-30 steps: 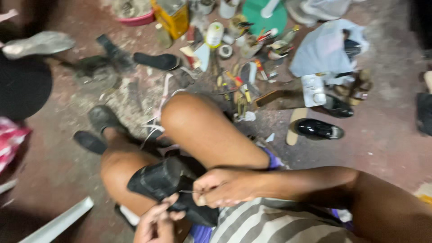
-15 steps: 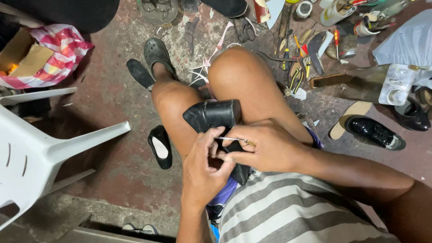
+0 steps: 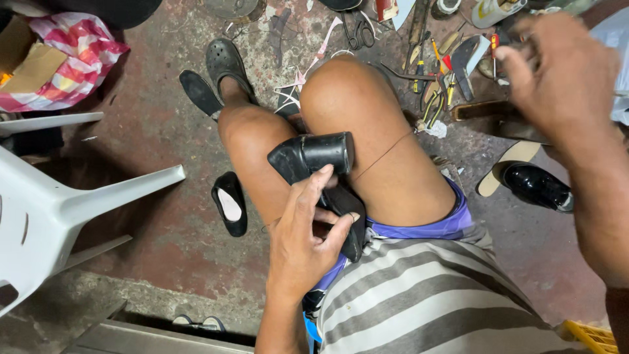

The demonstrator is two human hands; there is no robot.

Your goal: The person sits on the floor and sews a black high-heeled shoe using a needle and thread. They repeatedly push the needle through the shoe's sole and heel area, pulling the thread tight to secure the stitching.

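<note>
A black block-heeled shoe rests between my bare knees, heel pointing up and left. My left hand grips the shoe's body against my thigh. My right hand is raised far to the upper right, fingers closed as if pinching the end of a thin brown thread. The thread runs taut from the shoe across my right thigh toward that hand. Whether a needle is in the fingers is too blurred to tell.
A white plastic chair stands at the left. A black flat shoe lies on the floor by my leg, a glossy black shoe at the right. Scissors, pliers and screwdrivers litter the floor ahead. A striped bag sits top left.
My right hand has left the shoe and pulled up and to the right, drawing the thread taut. My left hand stays on the shoe. The camera tilted slightly.
</note>
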